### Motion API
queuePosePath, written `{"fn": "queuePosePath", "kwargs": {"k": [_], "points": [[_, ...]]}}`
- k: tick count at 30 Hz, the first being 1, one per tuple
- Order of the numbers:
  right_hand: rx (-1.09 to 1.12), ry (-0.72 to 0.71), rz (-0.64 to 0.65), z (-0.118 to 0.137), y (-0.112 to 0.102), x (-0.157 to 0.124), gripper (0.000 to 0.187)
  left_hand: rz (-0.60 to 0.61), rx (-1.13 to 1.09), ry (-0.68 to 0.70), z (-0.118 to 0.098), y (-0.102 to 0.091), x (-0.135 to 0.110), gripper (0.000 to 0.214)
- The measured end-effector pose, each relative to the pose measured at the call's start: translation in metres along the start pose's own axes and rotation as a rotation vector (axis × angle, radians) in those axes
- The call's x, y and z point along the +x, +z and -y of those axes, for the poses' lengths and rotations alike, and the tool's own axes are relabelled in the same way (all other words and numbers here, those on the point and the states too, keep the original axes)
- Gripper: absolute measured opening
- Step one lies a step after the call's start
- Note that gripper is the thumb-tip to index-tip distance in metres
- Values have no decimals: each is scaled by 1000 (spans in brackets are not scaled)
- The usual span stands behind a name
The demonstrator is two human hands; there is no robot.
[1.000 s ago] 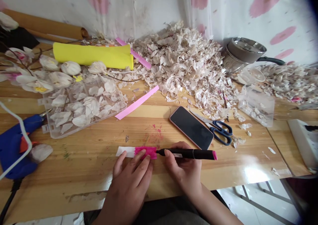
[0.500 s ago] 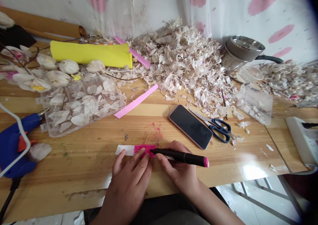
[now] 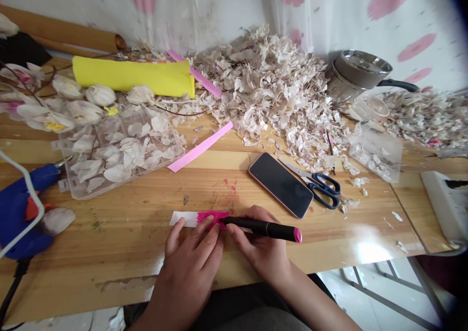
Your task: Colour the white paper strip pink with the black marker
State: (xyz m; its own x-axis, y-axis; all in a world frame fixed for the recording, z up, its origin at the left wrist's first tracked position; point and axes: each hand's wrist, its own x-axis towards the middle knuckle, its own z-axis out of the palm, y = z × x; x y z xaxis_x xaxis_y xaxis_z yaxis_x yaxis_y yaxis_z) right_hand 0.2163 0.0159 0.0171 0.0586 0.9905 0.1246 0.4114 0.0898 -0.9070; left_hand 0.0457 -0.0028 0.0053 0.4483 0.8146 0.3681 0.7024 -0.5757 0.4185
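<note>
Colouring, I am judging, is the step in hand: I am gripping a black marker [image 3: 265, 227] in my right hand [image 3: 265, 250], its tip resting on the pink part of the paper strip [image 3: 197, 216]. The strip is lying flat at twelve o'clock from my left hand [image 3: 193, 262], whose spread fingers are pressing it. The next stroke is probably calling for a steady hold. A phone [image 3: 281, 184] is lying at two o'clock.

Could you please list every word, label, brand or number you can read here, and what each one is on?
No text can be read.
Pale label on the black marker: too small to read.
Phone: dark screen, no words visible.
</note>
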Motion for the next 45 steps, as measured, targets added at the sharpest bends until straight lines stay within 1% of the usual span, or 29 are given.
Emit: {"fn": "queuePosePath", "kwargs": {"k": [3,6,10,13,17,20,22,24,28,32,35,36,39,40,42,45], "points": [[-2,27,-33,0,0,0,10,3,-9,1,0,1,0,33],[-10,15,-11,1,0,0,10,7,-8,-4,0,1,0,32],[-13,36,-31,1,-1,0,11,17,-21,-9,-1,-1,1,32],[0,44,-7,0,0,-2,12,24,-7,7,-2,-1,2,33],[40,105,-77,-2,0,-4,10,20,-14,-4,-1,-1,1,32],[42,67,-84,-2,-1,-4,8,20,-20,0,-1,0,0,32],[19,5,-29,-1,-2,-3,8,17,-18,0,-1,0,0,31],[-2,-18,4,-1,-2,-1,10,19,-5,6,-1,0,0,32],[12,44,-84,-3,-2,-2,9,14,-2,0,-1,1,-1,35],[33,22,-37,-3,-3,-3,8,8,-11,-5,-1,1,0,34],[33,59,-76,-3,-3,-4,9,7,-17,-12,-1,1,0,35],[34,55,-71,-3,-3,-4,9,10,-19,-14,-1,0,0,35],[27,31,-28,-4,-2,-5,11,2,-19,-10,-2,0,-1,36],[25,40,-35,-4,-2,-5,11,0,-17,-6,-2,0,-1,37],[41,57,-97,-4,-1,-5,10,-3,-14,-6,-2,0,-1,36],[130,23,-185,0,-1,-4,9,-3,-17,-24,-2,2,0,34]]}}
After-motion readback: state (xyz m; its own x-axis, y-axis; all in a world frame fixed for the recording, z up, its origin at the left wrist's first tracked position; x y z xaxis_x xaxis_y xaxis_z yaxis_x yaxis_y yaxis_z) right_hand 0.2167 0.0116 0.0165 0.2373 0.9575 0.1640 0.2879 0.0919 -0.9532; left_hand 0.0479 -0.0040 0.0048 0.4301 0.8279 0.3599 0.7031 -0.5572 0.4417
